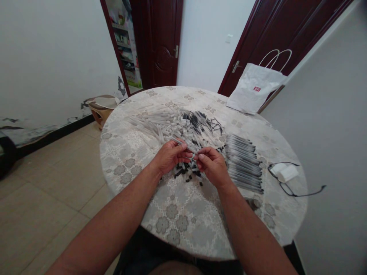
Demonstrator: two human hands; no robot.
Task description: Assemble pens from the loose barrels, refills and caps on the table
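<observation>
My left hand [171,156] is closed around a slim translucent pen barrel [178,141] above the middle of the table. Thumb and fingers of my right hand [212,165] are pinched together at the barrel's near end; whatever small part they hold is hidden. Below both hands lies a pile of small black and white pen parts [187,171]. Beyond them spreads a heap of loose clear barrels [155,121], with thin black refills [197,121] beside it. Pens [243,164] with dark ends lie in a neat row to the right of my right hand.
A patterned cloth covers the round table [172,217]. Black-framed glasses [304,196] and a white folded tissue [286,172] lie near its right edge. At the back right stands a white paper bag [255,88]. A brown stool [100,110] is beyond the left edge.
</observation>
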